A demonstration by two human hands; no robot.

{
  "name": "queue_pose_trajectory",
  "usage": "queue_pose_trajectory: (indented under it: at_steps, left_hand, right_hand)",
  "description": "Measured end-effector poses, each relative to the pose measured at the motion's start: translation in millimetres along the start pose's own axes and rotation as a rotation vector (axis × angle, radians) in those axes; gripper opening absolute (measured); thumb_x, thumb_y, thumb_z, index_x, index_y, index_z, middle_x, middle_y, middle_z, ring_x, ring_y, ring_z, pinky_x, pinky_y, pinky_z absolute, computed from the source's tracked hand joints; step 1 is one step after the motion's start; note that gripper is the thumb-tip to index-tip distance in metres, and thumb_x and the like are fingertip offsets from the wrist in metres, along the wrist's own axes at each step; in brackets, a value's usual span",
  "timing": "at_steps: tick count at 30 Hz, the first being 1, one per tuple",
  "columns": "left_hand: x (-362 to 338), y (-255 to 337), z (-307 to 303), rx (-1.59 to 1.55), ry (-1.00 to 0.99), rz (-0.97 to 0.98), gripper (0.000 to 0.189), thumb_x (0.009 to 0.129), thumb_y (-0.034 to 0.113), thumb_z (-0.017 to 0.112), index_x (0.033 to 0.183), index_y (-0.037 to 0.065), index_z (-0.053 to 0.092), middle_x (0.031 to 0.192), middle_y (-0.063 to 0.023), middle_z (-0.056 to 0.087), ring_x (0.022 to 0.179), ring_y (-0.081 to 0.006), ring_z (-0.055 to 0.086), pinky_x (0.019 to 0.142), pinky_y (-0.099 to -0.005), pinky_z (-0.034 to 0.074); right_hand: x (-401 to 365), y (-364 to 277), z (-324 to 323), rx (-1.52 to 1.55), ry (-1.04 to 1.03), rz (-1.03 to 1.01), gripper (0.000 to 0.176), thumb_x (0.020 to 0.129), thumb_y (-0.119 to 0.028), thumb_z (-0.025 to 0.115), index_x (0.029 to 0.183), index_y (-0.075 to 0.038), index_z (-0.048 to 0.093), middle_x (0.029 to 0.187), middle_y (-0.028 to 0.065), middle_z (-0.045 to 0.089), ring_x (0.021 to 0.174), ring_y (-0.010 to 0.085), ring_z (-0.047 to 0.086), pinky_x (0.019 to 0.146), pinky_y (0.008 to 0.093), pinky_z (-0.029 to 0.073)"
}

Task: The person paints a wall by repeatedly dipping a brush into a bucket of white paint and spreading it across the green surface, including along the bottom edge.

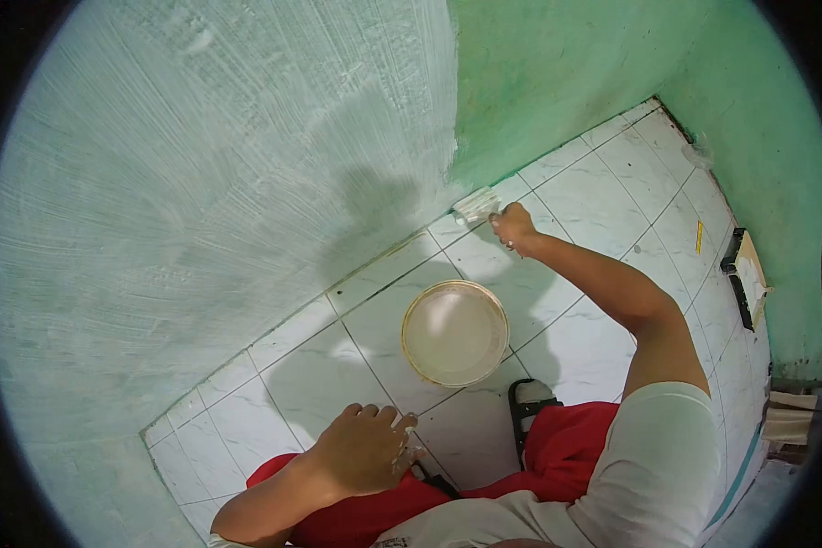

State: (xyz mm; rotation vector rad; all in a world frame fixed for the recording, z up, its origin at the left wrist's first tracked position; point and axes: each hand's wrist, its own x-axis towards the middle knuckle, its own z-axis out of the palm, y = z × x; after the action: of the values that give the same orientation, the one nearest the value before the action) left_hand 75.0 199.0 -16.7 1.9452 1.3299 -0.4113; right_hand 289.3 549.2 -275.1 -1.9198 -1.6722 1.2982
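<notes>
My right hand (513,227) is closed round the handle of a wide brush (476,207), whose pale, paint-covered head is at the foot of the wall, by the floor edge. White streaky paint (247,137) covers the wall on the left and stops at bare green wall (557,73). Below the brush a round bucket (455,333) of whitish liquid stands on the tiles. My left hand (365,447) is over my red-clothed leg, fingers apart, with white specks on them and nothing held.
White tiled floor (603,196) runs along the wall to a corner. At the right lie a black-edged object (747,279) and a small yellow strip (699,237). Folded cloth (790,417) is at the far right. My sandalled foot (532,395) is close to the bucket.
</notes>
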Motion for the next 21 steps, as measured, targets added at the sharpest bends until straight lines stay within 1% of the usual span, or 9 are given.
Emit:
queue_pose_trajectory:
  at_steps: [2, 5, 7, 8, 11, 13, 14, 16, 21]
  left_hand:
    - [-3.0, 5.1, -1.1, -0.009, -0.023, -0.021, 0.051, 0.101, 0.042, 0.053, 0.131, 0.000, 0.059, 0.122, -0.0192, 0.064, 0.115, -0.0357, 0.061, 0.102, -0.0444, 0.046]
    - [-12.6, 17.3, -5.8, -0.066, -0.042, -0.103, 0.051, 0.101, 0.041, 0.053, 0.133, 0.001, 0.058, 0.126, -0.0194, 0.062, 0.118, -0.0355, 0.059, 0.105, -0.0440, 0.043]
    - [-19.4, 22.3, -2.9, -0.049, 0.099, -0.069, 0.051, 0.101, 0.041, 0.051, 0.128, -0.002, 0.060, 0.110, -0.0198, 0.067, 0.106, -0.0358, 0.064, 0.097, -0.0442, 0.047]
    - [-22.1, 24.6, -2.5, -0.051, 0.096, -0.079, 0.051, 0.101, 0.041, 0.051, 0.128, -0.002, 0.060, 0.110, -0.0198, 0.067, 0.106, -0.0358, 0.064, 0.097, -0.0442, 0.047]
    - [-25.3, 37.1, -8.7, -0.090, 0.103, -0.140, 0.051, 0.101, 0.041, 0.052, 0.127, -0.001, 0.060, 0.111, -0.0200, 0.067, 0.107, -0.0357, 0.064, 0.098, -0.0442, 0.046]
    - [-24.7, 49.0, -21.3, -0.165, -0.036, -0.296, 0.053, 0.100, 0.039, 0.056, 0.131, -0.004, 0.058, 0.126, -0.0197, 0.063, 0.118, -0.0353, 0.059, 0.107, -0.0435, 0.043]
    - [-25.1, 52.2, -21.8, -0.164, -0.038, -0.304, 0.053, 0.100, 0.039, 0.056, 0.131, -0.004, 0.058, 0.126, -0.0197, 0.063, 0.118, -0.0353, 0.059, 0.107, -0.0435, 0.043]
    - [-27.6, 57.4, -21.3, -0.188, -0.027, -0.340, 0.053, 0.101, 0.040, 0.054, 0.132, -0.003, 0.058, 0.128, -0.0204, 0.062, 0.120, -0.0356, 0.058, 0.109, -0.0432, 0.042]
    - [-29.3, 67.2, -21.9, -0.230, -0.044, -0.387, 0.055, 0.101, 0.042, 0.054, 0.132, -0.003, 0.057, 0.130, -0.0210, 0.062, 0.123, -0.0372, 0.056, 0.110, -0.0438, 0.041]
  right_hand:
    - [21.4, 16.2, -1.3, -0.108, 0.016, -0.072, 0.039, 0.085, -0.025, 0.070, 0.096, 0.012, 0.064, 0.092, 0.0278, 0.071, 0.072, 0.0346, 0.073, 0.057, 0.0437, 0.057]
    - [17.9, 9.0, -5.0, -0.076, 0.014, 0.011, 0.038, 0.086, -0.024, 0.070, 0.098, 0.011, 0.065, 0.088, 0.0242, 0.072, 0.067, 0.0321, 0.071, 0.053, 0.0422, 0.056]
    - [17.1, 1.1, -3.6, 0.005, -0.060, 0.086, 0.034, 0.087, -0.023, 0.069, 0.098, 0.010, 0.066, 0.080, 0.0195, 0.070, 0.058, 0.0274, 0.067, 0.047, 0.0397, 0.053]
    - [19.3, -0.7, -1.4, 0.007, -0.070, 0.084, 0.034, 0.087, -0.023, 0.069, 0.098, 0.010, 0.066, 0.080, 0.0195, 0.070, 0.058, 0.0274, 0.067, 0.047, 0.0397, 0.053]
    - [25.9, -3.8, 2.9, 0.085, -0.092, 0.087, 0.027, 0.087, -0.019, 0.068, 0.093, 0.007, 0.065, 0.072, 0.0150, 0.067, 0.051, 0.0221, 0.061, 0.041, 0.0366, 0.047]
    - [30.2, -4.5, 5.2, 0.187, -0.167, 0.086, 0.021, 0.087, -0.015, 0.067, 0.082, 0.005, 0.063, 0.066, 0.0124, 0.064, 0.048, 0.0196, 0.058, 0.038, 0.0359, 0.044]
    - [31.7, -5.3, 7.1, 0.192, -0.173, 0.085, 0.021, 0.087, -0.015, 0.067, 0.082, 0.005, 0.063, 0.066, 0.0124, 0.064, 0.048, 0.0196, 0.058, 0.038, 0.0359, 0.044]
    - [33.9, -7.7, 11.8, 0.182, -0.175, 0.101, 0.024, 0.086, -0.014, 0.068, 0.072, 0.002, 0.059, 0.063, 0.0110, 0.062, 0.047, 0.0186, 0.056, 0.038, 0.0354, 0.043]
    - [36.1, -5.5, 13.2, 0.200, -0.144, 0.025, 0.028, 0.086, -0.015, 0.069, 0.067, 0.002, 0.057, 0.061, 0.0117, 0.061, 0.046, 0.0191, 0.056, 0.038, 0.0357, 0.042]
